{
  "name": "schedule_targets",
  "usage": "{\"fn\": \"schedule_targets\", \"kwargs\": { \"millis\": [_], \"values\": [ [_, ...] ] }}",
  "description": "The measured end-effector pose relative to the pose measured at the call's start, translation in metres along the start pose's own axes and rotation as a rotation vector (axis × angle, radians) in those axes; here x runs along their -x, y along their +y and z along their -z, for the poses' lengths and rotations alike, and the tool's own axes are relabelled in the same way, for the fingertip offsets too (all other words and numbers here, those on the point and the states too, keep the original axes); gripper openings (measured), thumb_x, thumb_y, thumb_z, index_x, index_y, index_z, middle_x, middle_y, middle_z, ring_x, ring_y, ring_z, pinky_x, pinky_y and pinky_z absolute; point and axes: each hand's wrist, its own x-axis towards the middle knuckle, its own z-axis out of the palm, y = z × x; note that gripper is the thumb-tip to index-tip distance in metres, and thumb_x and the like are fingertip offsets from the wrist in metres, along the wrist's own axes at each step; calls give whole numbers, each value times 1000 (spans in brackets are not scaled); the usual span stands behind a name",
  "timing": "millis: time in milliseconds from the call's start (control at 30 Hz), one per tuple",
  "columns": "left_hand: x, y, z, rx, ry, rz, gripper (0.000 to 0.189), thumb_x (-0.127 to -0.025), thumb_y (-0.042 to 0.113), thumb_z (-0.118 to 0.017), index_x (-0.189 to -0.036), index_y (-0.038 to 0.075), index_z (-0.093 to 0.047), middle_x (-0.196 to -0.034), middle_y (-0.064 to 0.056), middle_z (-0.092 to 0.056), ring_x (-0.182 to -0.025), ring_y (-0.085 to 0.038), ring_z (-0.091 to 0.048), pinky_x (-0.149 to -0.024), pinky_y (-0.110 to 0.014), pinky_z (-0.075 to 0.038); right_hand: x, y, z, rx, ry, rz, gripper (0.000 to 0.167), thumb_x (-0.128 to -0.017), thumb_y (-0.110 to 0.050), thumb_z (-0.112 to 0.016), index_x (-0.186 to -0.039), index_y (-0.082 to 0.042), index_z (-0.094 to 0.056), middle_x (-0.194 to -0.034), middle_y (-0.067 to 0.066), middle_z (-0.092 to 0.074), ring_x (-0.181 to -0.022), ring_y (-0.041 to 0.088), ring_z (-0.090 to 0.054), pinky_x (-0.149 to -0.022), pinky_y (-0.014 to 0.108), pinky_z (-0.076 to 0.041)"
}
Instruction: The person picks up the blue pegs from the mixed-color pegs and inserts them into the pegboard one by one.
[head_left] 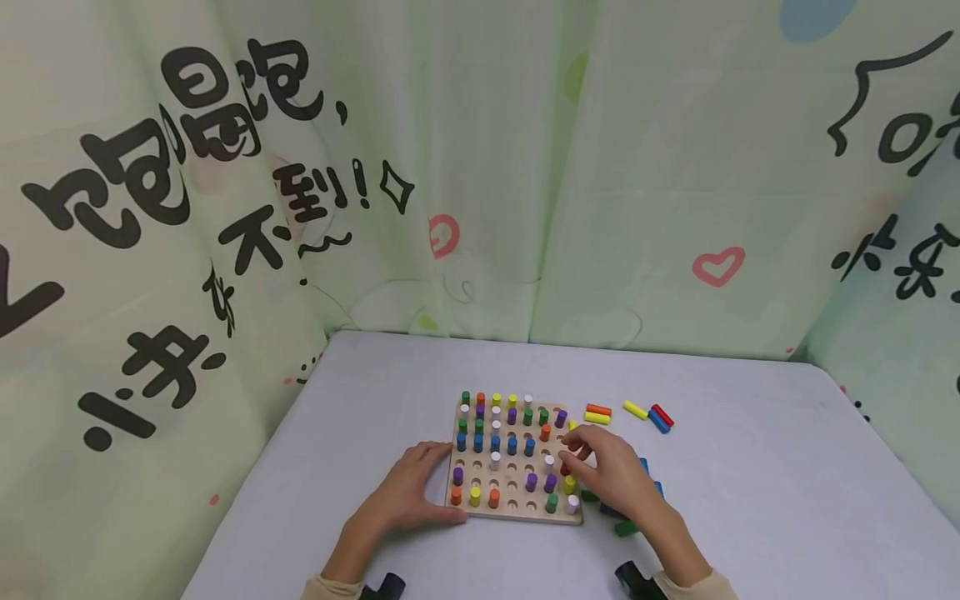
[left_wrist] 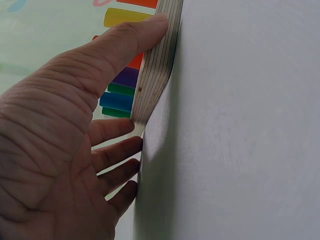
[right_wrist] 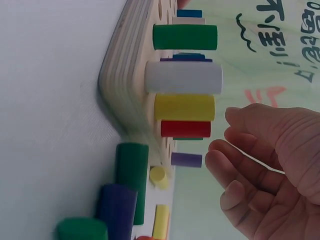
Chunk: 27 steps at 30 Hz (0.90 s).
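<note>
A wooden pegboard [head_left: 517, 517] lies on the table, with coloured pegs standing in many holes and other holes bare. My left hand [head_left: 408, 492] is at its front left corner. In the left wrist view the thumb [left_wrist: 147, 30] presses the board's layered edge, while the extended fingers touch or lie close to the adjoining side. My right hand [head_left: 615, 471] hovers over the board's right side, fingers loosely bent and nothing between them. The right wrist view shows its fingertips apart from a yellow peg [right_wrist: 184, 107] and a red peg [right_wrist: 186, 129]. A white peg [right_wrist: 183, 77] stands beside these.
Beyond the board's right edge lie loose orange [head_left: 598, 408], yellow [head_left: 635, 410], red [head_left: 663, 413] and blue pegs [head_left: 658, 422]. Green pegs [head_left: 626, 528] and blue ones lie partly hidden under my right forearm. A printed curtain [head_left: 480, 167] surrounds the white table [head_left: 750, 467].
</note>
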Motion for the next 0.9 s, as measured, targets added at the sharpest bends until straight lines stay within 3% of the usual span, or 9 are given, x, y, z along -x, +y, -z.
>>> {"fn": "schedule_targets", "kwargs": {
  "millis": [133, 367, 600, 900],
  "values": [
    [-1, 0, 0, -5, 0, 0, 107, -68, 62, -88, -154, 14, -46, -153, -16, -46, -143, -40, -41, -114, -62, -39, 5, 4, 4, 18, 0, -30, 18, -92, -17, -77, -107, -9, -72, -94, -3, -68, -85, 12, -60, -74, 29, -54],
    [-1, 0, -1, -3, -6, 12, 107, -68, 62, -88, -154, 15, -45, -155, -18, -44, -144, -41, -39, -114, -63, -38, 16, 14, 10, 37, -19, -85, 20, -91, -16, -78, -108, -8, -72, -94, -2, -68, -82, 10, -59, -76, 32, -57],
    [-1, 0, -1, -16, 0, 3, 107, -68, 62, -88, -153, 13, -46, -152, -16, -46, -142, -39, -42, -114, -61, -40, 25, 25, 16, 37, -41, -143, 22, -91, -18, -78, -110, -6, -71, -86, -4, -63, -76, 12, -53, -67, 22, -51],
    [-2, -1, -2, -20, 10, -8, 107, -68, 63, -88, -153, 13, -46, -152, -16, -47, -142, -39, -43, -114, -61, -40, 36, 43, 24, 26, -40, -210, 21, -93, -17, -76, -110, -5, -71, -89, -3, -66, -77, 13, -55, -61, 21, -50]
  ]
}}
